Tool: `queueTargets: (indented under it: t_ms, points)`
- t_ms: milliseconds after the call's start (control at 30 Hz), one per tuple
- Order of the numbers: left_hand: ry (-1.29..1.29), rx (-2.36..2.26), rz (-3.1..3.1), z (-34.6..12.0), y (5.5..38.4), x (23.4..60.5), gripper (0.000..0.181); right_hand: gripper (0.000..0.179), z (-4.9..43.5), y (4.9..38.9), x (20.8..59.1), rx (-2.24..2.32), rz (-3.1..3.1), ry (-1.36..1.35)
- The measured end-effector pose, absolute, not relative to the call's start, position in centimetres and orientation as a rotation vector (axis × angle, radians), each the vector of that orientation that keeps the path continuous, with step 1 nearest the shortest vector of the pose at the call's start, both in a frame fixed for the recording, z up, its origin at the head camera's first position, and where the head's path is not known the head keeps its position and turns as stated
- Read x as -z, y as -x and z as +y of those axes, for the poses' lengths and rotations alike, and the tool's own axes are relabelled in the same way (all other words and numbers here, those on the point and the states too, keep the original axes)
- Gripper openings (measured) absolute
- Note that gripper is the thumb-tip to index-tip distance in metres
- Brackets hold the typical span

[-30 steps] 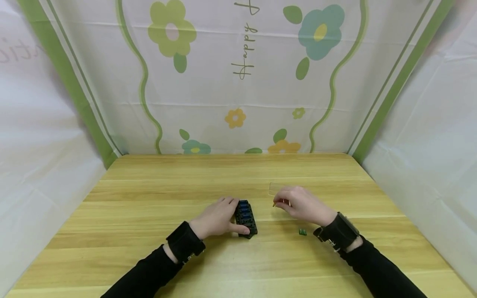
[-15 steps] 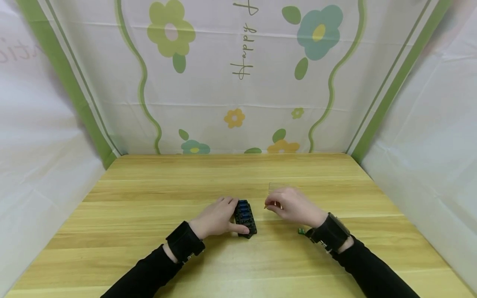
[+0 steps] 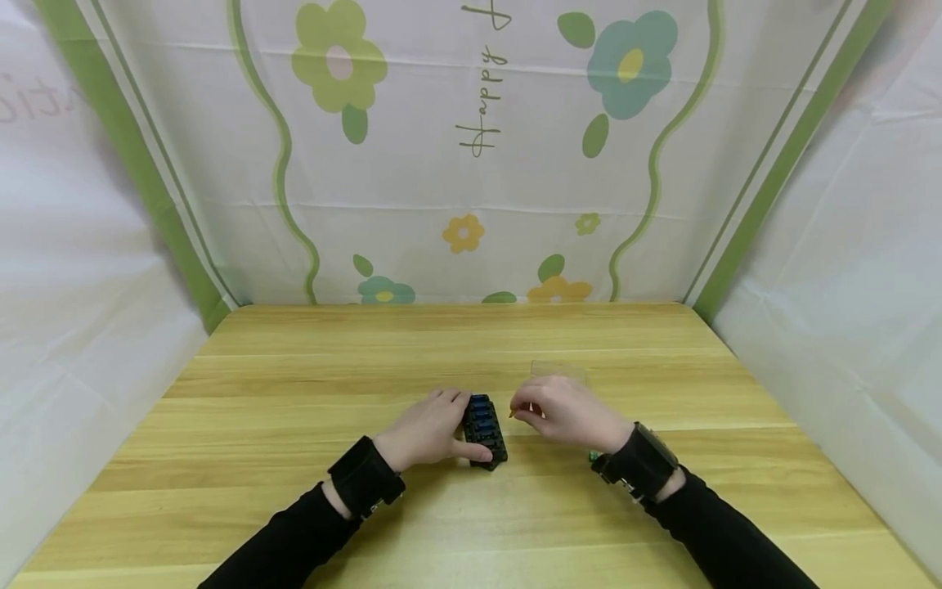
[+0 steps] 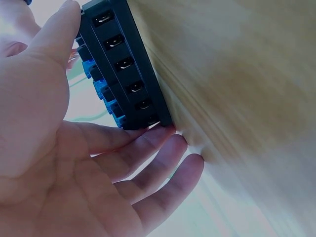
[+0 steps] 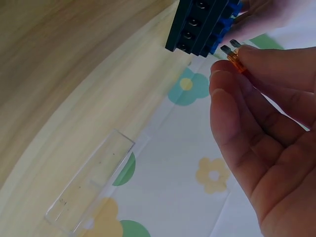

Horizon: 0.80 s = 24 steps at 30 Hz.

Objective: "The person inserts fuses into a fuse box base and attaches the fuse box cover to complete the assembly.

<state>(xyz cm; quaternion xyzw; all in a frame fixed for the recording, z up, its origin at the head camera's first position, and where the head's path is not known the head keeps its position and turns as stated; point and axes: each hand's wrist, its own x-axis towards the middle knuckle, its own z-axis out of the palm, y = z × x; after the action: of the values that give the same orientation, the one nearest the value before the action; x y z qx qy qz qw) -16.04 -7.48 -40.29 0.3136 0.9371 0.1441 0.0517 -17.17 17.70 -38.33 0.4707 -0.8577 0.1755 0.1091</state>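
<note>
My left hand (image 3: 423,429) holds a black fuse block (image 3: 483,427) on the table, thumb at its near end and fingers at its far end. Blue blade fuses (image 4: 101,91) stand in a row along the block, and its side shows a line of slots with metal inside. Between thumb and fingertips, my right hand (image 3: 574,411) pinches an orange blade fuse (image 5: 236,61). Its two metal prongs point toward the block, a short gap away from it on the right.
A clear plastic cover (image 5: 96,180) lies on the wooden table (image 3: 309,376) behind my right hand. Small green fuses (image 3: 594,456) lie by my right wrist, partly hidden by its strap. A flowered white cloth (image 3: 412,164) rises at the table's back edge.
My right hand has moved left, carrying the orange blade fuse closer to the fuse block. Its wrist now covers most of the green fuses. The left hand has stayed put.
</note>
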Motion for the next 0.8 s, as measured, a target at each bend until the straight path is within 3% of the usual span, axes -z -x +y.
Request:
queueTargets:
  t_ms: [800]
  points:
    - [-0.958, -0.453, 2.845, -7.50, 16.06, 40.22, 0.102, 0.006, 16.73, 17.01, 38.35, -0.509, -2.482, -1.403]
